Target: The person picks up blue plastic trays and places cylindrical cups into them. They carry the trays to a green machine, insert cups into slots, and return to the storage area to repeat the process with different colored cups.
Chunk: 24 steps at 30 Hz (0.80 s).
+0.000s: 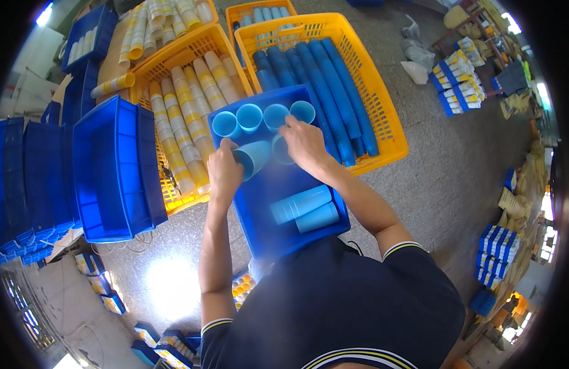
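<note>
A blue plastic bin (pixel 253 230) lies in front of my body with light blue plastic cups in it. Along its far side several cups (pixel 249 117) stand in a row, mouths up. My left hand (pixel 225 171) is closed on a tilted light blue cup (pixel 255 157), its mouth toward the hand; ridges along its side suggest nested cups. My right hand (pixel 304 142) has its fingers closed at the rim of another light blue cup (pixel 282 150), partly hidden by that hand. Nearer my body, two light blue stacks (pixel 301 204) lie on their sides on the bin floor.
Beyond the bin, a yellow crate (pixel 392 132) holds long dark blue cup stacks (pixel 327 86). Left of it, another yellow crate (pixel 173 206) has white and yellow stacks (pixel 189 117). Empty blue bins (pixel 109 178) stand at the left. Packed cup bundles (pixel 498 252) sit on the right.
</note>
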Each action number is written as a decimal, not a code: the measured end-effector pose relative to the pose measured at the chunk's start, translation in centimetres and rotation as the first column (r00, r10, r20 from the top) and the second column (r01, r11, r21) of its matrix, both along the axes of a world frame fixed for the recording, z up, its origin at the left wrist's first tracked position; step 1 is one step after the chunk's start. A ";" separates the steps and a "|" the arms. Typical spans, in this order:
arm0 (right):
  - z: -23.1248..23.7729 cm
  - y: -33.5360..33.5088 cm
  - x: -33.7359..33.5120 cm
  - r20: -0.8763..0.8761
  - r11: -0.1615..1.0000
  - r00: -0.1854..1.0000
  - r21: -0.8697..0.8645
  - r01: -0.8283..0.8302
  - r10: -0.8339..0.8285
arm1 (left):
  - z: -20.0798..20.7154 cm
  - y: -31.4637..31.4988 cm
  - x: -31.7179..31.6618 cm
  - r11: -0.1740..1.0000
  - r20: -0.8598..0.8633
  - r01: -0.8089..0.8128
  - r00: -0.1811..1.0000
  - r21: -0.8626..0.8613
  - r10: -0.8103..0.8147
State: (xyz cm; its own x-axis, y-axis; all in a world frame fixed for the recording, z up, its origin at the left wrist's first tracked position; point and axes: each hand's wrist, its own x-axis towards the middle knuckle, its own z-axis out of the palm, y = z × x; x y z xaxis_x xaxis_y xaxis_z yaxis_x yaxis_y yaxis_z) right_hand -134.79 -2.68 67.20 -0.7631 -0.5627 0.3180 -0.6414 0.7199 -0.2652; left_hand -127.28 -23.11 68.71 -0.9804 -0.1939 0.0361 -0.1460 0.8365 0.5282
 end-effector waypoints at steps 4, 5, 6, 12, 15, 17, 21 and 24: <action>0.4 -0.1 -0.8 0.009 0.999 0.999 -0.004 0.046 -0.046 | 0.5 -0.2 -0.4 0.998 -0.176 -0.019 0.984 -0.058 0.008; 0.5 -0.1 -0.8 0.002 0.998 0.998 -0.024 0.056 -0.056 | 0.6 -0.2 -0.5 0.998 -0.135 -0.040 0.990 -0.050 0.033; 0.6 -0.2 -0.8 0.033 0.999 0.998 0.005 0.046 -0.046 | 0.7 -0.1 -0.4 0.997 -0.093 -0.062 0.994 -0.042 0.058; 0.7 0.0 -1.1 -0.024 0.998 0.998 0.015 -0.055 0.056 | 1.1 -0.9 -0.4 0.999 -0.007 -0.039 0.999 -0.003 0.039; 1.4 0.4 -1.7 -0.051 0.999 0.998 0.029 -0.020 0.021 | 1.4 -1.8 -0.1 0.998 -0.011 -0.005 1.000 0.069 0.006; 2.2 0.6 -2.2 -0.003 1.000 1.000 0.024 -0.006 0.006 | 1.9 -2.3 0.5 0.994 -0.062 0.018 0.998 0.110 -0.011; 4.5 1.2 -2.5 0.008 1.000 1.000 -0.005 -0.023 0.023 | 3.7 -2.9 3.1 0.992 -0.060 -0.046 0.997 0.120 0.054; 5.1 0.7 -1.8 -0.025 0.984 0.996 -0.152 -0.087 0.085 | 5.0 -3.0 6.0 0.989 -0.105 -0.082 0.990 0.121 0.095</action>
